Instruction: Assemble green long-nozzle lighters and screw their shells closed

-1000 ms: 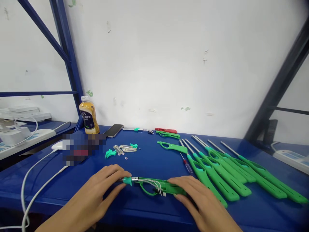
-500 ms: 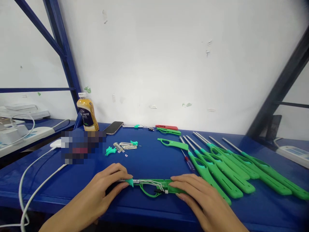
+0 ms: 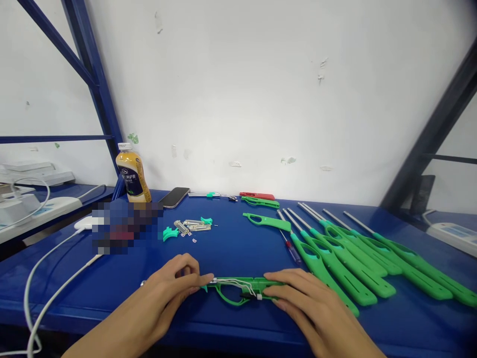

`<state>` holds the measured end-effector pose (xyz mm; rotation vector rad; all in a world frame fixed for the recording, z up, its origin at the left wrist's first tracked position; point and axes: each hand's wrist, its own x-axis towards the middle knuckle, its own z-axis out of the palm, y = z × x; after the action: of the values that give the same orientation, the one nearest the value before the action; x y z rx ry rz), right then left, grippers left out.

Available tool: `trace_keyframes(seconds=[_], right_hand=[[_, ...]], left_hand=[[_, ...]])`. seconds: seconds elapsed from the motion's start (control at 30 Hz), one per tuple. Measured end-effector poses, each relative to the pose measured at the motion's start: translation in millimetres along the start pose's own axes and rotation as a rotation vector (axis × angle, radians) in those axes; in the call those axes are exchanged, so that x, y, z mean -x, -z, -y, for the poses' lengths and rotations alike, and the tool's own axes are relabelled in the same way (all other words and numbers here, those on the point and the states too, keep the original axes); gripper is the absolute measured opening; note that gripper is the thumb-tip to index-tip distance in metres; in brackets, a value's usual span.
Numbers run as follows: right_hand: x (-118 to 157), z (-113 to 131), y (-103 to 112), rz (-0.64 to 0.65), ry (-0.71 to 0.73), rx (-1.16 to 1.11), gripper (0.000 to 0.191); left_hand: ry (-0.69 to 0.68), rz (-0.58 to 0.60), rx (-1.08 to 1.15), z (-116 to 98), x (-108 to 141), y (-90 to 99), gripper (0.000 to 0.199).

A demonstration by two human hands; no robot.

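Hands part-curled: left (image 3: 173,286) seemingly pinching teal collar (image 3: 204,288), right (image 3: 303,298) gripping green shell (image 3: 260,286).

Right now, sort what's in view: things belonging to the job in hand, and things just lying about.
Apparently the job: open green lighter handle (right hand), teal-collared metal tube (left hand), white wires, loose teal plastic parts, screwdriver, long-necked green lighters.

Probably just lying about: smartphone, yellow drink bottle, left-side power strip.
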<state>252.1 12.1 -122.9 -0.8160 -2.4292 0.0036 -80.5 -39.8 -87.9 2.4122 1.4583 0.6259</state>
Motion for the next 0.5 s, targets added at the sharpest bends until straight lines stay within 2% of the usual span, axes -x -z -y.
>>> trace_keyframes(seconds=[0.1,0.27,0.5], right_hand=[[-0.5,0.7,0.9,-0.004,-0.005,0.001,0.027],[-1.8,1.5,1.9,0.000,0.000,0.015,0.029],[-2.5,1.5,2.4,0.000,-0.005,-0.008,0.027]], left_hand=[[-0.007,-0.012,-0.004,-2.3,-1.7,0.2,0.042],[-0.037,-0.112,-0.037,3.3,-1.1,0.6,0.036],[-0.033,-0.116,-0.049,6.2,-2.5,-0.6,0.034]])
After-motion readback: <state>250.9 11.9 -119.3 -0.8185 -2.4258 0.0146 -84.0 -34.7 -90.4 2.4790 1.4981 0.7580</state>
